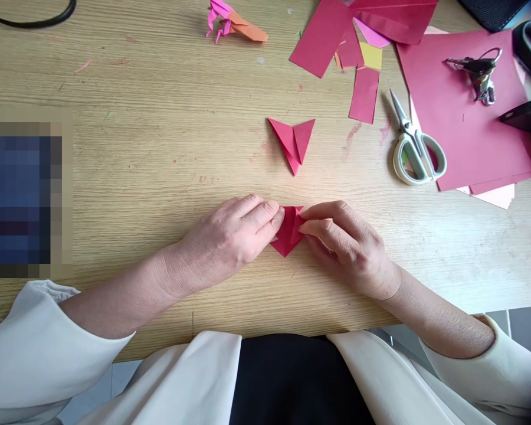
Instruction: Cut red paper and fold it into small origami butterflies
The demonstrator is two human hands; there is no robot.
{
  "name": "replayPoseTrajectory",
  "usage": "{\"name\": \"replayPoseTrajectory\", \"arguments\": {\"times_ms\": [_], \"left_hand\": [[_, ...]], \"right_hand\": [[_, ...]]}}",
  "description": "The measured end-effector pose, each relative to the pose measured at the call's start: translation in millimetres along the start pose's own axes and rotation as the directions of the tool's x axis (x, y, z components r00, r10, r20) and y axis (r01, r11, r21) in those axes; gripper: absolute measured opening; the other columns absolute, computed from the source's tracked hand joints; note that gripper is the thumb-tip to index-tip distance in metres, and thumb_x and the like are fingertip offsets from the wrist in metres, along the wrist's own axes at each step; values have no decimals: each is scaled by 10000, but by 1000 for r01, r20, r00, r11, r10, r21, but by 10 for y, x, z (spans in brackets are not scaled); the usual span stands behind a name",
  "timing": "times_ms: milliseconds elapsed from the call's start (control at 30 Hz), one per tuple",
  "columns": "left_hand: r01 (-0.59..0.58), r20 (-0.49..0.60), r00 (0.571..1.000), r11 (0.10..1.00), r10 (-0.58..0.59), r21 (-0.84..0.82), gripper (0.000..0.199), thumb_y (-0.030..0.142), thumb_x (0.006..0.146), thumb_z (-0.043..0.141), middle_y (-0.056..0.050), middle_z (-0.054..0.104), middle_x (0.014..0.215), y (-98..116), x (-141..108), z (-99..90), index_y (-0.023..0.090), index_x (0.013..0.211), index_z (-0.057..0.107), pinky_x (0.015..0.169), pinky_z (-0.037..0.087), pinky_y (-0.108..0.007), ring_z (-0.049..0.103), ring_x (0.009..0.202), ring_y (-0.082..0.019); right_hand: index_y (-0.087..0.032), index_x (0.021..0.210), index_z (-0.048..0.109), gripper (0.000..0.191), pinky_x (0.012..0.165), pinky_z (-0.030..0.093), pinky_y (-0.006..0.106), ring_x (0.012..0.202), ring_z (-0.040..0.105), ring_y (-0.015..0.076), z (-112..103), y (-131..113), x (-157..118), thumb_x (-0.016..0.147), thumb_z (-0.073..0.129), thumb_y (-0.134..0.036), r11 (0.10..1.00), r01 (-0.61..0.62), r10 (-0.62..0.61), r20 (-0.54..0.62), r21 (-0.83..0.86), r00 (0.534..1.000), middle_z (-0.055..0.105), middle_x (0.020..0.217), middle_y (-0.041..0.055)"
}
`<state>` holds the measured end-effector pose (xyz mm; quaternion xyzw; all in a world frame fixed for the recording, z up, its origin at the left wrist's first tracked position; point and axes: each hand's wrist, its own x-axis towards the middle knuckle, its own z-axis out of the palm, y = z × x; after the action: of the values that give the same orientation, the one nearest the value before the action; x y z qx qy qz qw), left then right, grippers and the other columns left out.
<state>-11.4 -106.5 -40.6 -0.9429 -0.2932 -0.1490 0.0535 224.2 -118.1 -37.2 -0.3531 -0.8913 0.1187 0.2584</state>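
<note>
Between my hands, near the table's front edge, lies a small folded piece of red paper (285, 235), its point toward me and a raised flap along its right half. My left hand (243, 227) grips its left side, fingers pressed together on the paper. On the right side, my right hand (347, 242) pinches the flap between thumb and fingers. Parts of the paper's edges are hidden under my fingertips. Just beyond it lies a second folded red paper piece (293, 141), with two upper points and one lower point.
White-handled scissors (418, 150) lie at the right beside a stack of red paper sheets (464, 141) with metal clips (482, 74) on top. Red offcuts (323, 38) and a pink-and-orange folded figure (234, 22) are at the back. A black cable (35, 23) crosses the far left corner.
</note>
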Motion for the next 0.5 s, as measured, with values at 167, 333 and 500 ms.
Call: {"name": "replayPoseTrajectory", "arguments": {"times_ms": [167,333,500], "left_hand": [[-10,-3,1000,1000,10,-2,252,75,942,515,-105,702,1064,-11,-1,-7,78,1157,646,759,558,-337,621,904,-213],[-23,15,1000,1000,22,1,250,81,930,550,-115,708,1084,-19,1,-23,60,1161,644,750,569,-345,636,917,-224],[-28,5,1000,999,28,14,234,79,940,540,-115,713,1083,-15,-7,-28,61,1148,646,740,576,-344,648,919,-223]], "right_hand": [[-226,1055,585,191,756,560,311,876,666,181,40,2,-18,927,583,-84,995,-88,90,-58,44,994,667,989,61],[-218,1032,573,190,667,541,276,742,630,143,60,-31,18,884,661,-138,939,-311,327,-108,145,939,654,895,16],[-210,996,601,167,615,514,248,665,594,110,44,-50,48,865,693,-163,898,-384,402,-45,215,915,652,856,-6]]}}
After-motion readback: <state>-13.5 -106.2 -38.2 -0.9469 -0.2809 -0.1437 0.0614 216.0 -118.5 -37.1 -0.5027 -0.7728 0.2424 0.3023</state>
